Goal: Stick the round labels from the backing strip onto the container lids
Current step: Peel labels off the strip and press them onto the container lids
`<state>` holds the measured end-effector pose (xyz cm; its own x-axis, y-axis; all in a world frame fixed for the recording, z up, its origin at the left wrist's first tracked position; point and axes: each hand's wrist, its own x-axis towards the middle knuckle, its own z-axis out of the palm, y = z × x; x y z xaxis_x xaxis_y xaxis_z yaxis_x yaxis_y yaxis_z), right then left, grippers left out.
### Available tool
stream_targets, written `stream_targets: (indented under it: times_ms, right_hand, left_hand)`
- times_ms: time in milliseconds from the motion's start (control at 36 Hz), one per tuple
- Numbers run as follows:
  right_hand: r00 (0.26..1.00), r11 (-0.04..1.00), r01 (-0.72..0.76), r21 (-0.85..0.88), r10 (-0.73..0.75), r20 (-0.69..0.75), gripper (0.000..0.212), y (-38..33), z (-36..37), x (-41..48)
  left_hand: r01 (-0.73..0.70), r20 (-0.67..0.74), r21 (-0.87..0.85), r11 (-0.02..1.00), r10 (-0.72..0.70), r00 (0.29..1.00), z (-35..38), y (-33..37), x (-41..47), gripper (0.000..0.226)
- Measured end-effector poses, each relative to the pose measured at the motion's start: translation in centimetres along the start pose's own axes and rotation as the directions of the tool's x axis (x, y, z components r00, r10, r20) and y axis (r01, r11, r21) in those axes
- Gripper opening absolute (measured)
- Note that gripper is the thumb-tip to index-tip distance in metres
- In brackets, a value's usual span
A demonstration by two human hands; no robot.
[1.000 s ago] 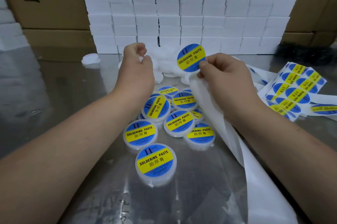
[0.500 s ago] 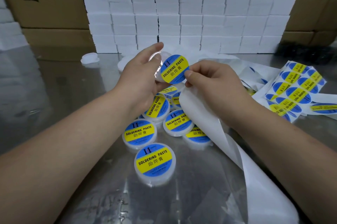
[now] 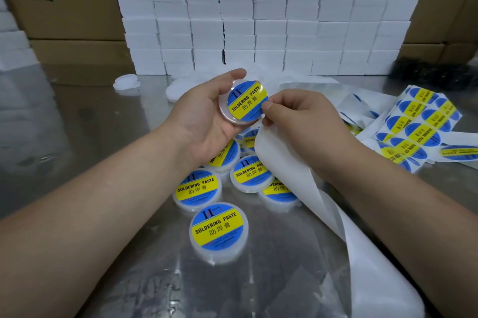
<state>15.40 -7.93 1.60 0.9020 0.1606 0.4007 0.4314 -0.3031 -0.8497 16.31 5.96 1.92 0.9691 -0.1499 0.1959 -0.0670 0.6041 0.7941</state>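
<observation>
Blue-and-yellow round paper label (image 3: 245, 101) lies on a round translucent plastic lid (image 3: 224, 113) held between both hands above the bench.

Curled round the lid's rim, the left hand (image 3: 204, 123) cups it from below and tilts its face toward the camera; the right hand (image 3: 305, 121) pinches the label's right edge between thumb and forefinger. A white backing strip (image 3: 300, 196) curls out from under the right hand and trails down the steel bench (image 3: 77, 123); how it is held is hidden. Just below the hands lies a cluster of labelled white round containers (image 3: 219, 231), some overlapping. Sheets of unused labels (image 3: 419, 128) lie to the right, and two plain white lids (image 3: 126, 82) rest further back on the left. Stacked white boxes (image 3: 258, 20) stand behind, flanked by brown cardboard cartons (image 3: 64, 7).
</observation>
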Motion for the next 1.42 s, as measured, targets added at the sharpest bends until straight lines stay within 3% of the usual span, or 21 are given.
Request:
stream_targets:
  times_ms: [333,1417]
  right_hand:
    - [1.000,0.999,-0.024,-0.036,0.024,-0.008,0.028,0.18,0.19,0.07]
    - [1.000,0.994,-0.008,-0.113,0.008,0.002,0.031,0.22,-0.10,0.22]
  left_hand:
    - [-0.079,0.012,0.095,0.992,0.078,0.997,0.12,-0.51,-0.16,0.027]
    - [-0.091,-0.001,0.224,0.970,0.094,0.996,0.45,-0.75,-0.74,0.028]
